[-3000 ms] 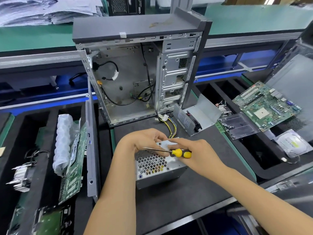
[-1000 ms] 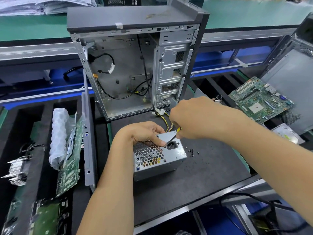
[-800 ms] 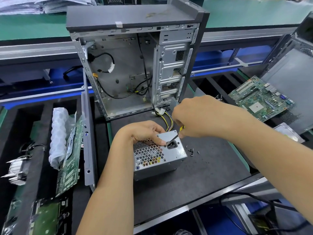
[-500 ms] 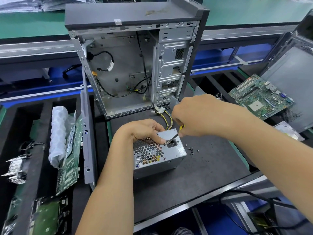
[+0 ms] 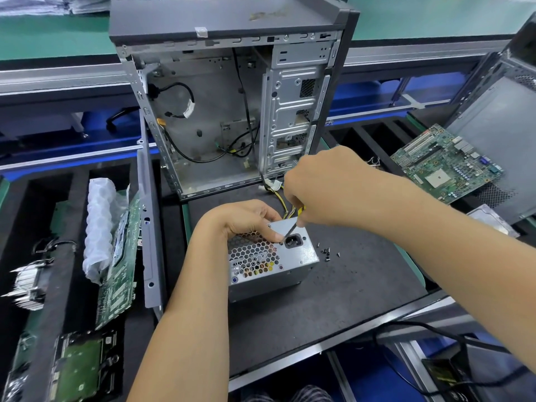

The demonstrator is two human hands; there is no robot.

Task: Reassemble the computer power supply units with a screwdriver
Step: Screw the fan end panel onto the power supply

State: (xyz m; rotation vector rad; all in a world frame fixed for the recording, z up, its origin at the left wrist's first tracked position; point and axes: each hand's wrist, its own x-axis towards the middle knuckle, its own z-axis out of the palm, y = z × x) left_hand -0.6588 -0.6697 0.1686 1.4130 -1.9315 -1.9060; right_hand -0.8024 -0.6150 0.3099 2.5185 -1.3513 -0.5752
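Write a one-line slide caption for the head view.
Right hand drives screwdriver into power supply steadied by left hand.

Everything is lit brightly and evenly from above, shadows are kept soft, and straight lines are bent near the edges.

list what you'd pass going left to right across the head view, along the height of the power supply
heatsink → bubble wrap → grey side panel → left hand → power supply → loose screws → right forearm
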